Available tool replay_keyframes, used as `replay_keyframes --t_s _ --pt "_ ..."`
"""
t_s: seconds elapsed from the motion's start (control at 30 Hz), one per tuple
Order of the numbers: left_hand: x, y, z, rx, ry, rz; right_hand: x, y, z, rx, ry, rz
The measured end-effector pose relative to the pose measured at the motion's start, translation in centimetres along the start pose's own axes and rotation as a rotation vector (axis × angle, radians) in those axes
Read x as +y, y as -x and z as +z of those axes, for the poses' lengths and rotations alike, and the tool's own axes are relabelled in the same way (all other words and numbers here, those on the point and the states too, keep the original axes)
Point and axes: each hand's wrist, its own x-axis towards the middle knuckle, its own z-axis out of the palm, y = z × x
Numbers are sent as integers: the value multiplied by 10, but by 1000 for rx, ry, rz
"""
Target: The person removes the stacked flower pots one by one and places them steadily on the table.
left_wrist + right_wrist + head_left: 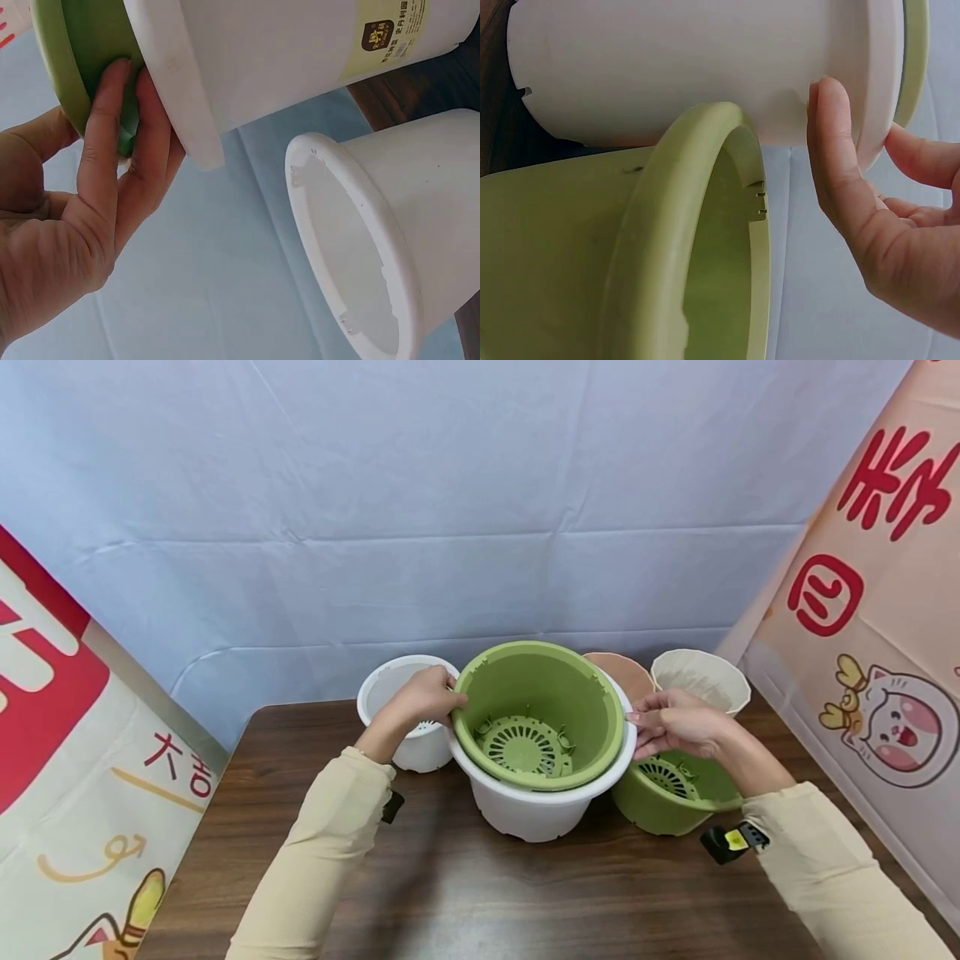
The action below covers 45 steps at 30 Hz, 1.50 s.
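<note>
A green plastic flowerpot [551, 693] with a slotted base sits nested inside a larger-looking white flowerpot [532, 814] in the middle of the table. My left hand [431, 693] grips the green pot's rim on the left; in the left wrist view its fingers [101, 150] reach under that rim, beside the white rim. On the other side, my right hand [682, 724] pinches the white pot's rim. In the right wrist view the thumb is at the rim's top and a finger [834, 142] lies along the outer wall below it.
A smaller white pot [423, 753] stands at the left. Close on the right is another green pot [660, 814], with an orange pot [618, 670] and a cream faceted pot [701, 675] behind it. The brown wooden table [300, 827] meets a pale blue cloth [375, 568] at the back.
</note>
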Motion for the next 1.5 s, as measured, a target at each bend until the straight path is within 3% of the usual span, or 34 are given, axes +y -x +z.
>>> replay_keyframes --t_s 0.73,1.5 --pt "-3 1 4 12 206 -48 -1 2 1 23 -6 -2" --pt "13 15 -9 61 357 -86 0 2 1 -2 -1 -8"
